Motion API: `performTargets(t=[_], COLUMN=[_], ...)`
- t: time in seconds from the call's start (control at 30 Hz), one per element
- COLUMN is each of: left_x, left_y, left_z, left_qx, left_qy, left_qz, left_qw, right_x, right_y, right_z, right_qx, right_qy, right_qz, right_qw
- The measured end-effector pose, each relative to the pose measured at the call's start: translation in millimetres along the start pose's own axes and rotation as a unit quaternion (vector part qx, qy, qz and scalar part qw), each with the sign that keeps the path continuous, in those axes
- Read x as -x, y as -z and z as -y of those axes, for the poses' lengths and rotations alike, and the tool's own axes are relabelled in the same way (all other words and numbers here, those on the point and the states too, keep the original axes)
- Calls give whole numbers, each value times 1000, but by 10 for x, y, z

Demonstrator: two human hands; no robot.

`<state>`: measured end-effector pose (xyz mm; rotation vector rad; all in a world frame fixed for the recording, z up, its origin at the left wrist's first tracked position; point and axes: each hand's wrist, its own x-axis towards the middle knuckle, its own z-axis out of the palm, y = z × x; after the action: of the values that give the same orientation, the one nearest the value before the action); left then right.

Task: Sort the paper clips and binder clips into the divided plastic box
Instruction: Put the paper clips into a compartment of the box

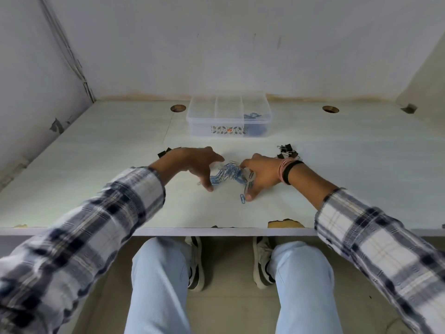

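A heap of blue paper clips lies on the white desk between my hands. My left hand curves over the heap's left side, fingertips on the desk. My right hand cups the right side, its fingers spread and touching the clips. Black binder clips lie in a pile just behind my right wrist. A few more black binder clips peek out behind my left hand. The clear divided plastic box stands at the back of the desk; some blue paper clips lie in its right compartment.
Two round cable holes open in the desk near the back wall. Walls close in at the left, back and right. The desk's front edge is chipped, and my knees and shoes show below it.
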<state>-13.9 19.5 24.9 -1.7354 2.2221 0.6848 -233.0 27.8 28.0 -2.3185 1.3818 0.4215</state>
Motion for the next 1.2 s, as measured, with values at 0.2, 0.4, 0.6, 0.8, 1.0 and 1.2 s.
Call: performTargets(t=[0.2,0.4,0.6,0.8,1.0,1.2], left_x=[-92,74,140,210,189,23], left_y=[-159,20,66,2,-235,-401], left_z=[-91,-36,75,-3,-236,-338], left_qx=[215,202,220,260,97,58], left_qy=[-9,1,35,35,21,-20], left_qz=[-129,-163,-168,-113,-38,-102], left_qw=[968,966,960,958,994,993], right_x=[-245,-324,-472,-445,-493,-313], right_y=[-120,-35,-213,-253,-173,-96], right_z=[108,125,390,363,172,-61], right_qx=[-140,-50,10,4,-122,-648], right_qy=[14,-48,-25,39,2,-65], right_qz=[-161,-94,-102,-232,-266,-209], right_qw=[977,993,994,972,956,729])
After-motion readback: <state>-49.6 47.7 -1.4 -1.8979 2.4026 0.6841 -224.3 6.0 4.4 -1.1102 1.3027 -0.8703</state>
